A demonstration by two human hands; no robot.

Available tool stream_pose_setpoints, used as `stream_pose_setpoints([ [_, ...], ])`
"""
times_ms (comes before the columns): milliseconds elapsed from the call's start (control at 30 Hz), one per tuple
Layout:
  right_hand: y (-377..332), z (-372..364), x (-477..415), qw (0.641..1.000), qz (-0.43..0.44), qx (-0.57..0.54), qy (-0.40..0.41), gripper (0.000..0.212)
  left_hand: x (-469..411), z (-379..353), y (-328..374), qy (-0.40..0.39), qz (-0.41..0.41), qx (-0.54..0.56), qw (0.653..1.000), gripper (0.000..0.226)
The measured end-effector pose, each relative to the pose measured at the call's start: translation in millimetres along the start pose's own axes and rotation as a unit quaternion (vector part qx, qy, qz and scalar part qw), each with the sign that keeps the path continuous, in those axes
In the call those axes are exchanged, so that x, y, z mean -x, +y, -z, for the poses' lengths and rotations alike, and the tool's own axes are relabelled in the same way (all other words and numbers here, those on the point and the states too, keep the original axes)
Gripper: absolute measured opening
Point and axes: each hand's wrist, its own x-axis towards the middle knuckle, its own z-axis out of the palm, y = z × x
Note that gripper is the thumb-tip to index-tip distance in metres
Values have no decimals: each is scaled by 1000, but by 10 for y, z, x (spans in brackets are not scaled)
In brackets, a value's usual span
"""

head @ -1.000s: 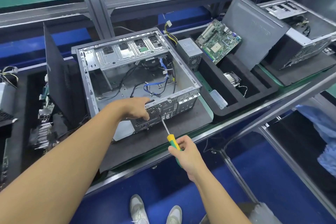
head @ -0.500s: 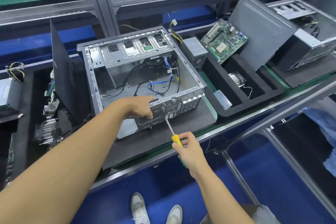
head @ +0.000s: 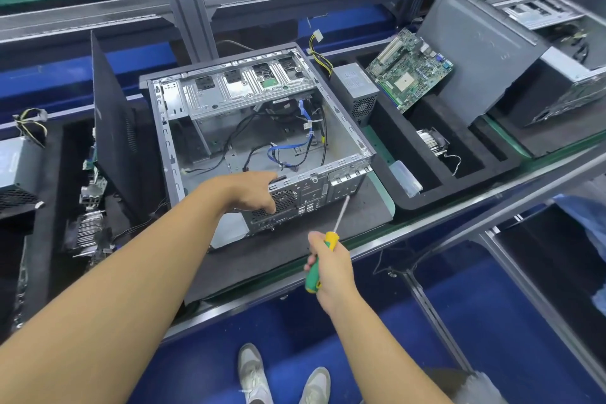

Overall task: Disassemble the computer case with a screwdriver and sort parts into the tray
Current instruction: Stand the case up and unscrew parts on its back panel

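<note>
Computer case [head: 255, 138]: open side up, on a black mat [head: 360, 216] on the table [head: 426, 223], just left of the tray [head: 426, 200].
Left grip [head: 252, 190]: fingers curled over the case's rear-panel edge by the fan grille.
Right grip [head: 331, 269]: wrapped round the screwdriver [head: 339, 215] handle, tip at the rear panel.
Tray holds: motherboard [head: 410, 69], power supply [head: 357, 88], heatsink [head: 433, 141].

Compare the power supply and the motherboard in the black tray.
The power supply is a grey box; the motherboard is a flat green board. The power supply stands upright, the motherboard leans tilted. Yellow-and-black wires trail from the power supply, none from the motherboard. Both sit in the black tray.
</note>
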Motion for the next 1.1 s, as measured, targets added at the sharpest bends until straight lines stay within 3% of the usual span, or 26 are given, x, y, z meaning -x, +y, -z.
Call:
stream_pose_setpoints([
  [100, -8, -339, -158, 994, -26, -107, 8, 10, -11, -10, -6, 3, -5, 8, 1000, 42],
  [333, -82, -609, -312, 976, -69, -199, 59, 19, -16, -24, -17, 1, -10, 31, 999, 33],
  [867, -130, -637, -348, 973, -66, -195, 101, 8, -18, -18, -34, -4, -17, -9, 1000, 30],
  [1100, -667, 273, -347, 981, 67, -103, 149, 10, -122, 128, -23, -75, -24, -21, 997, 35],
])
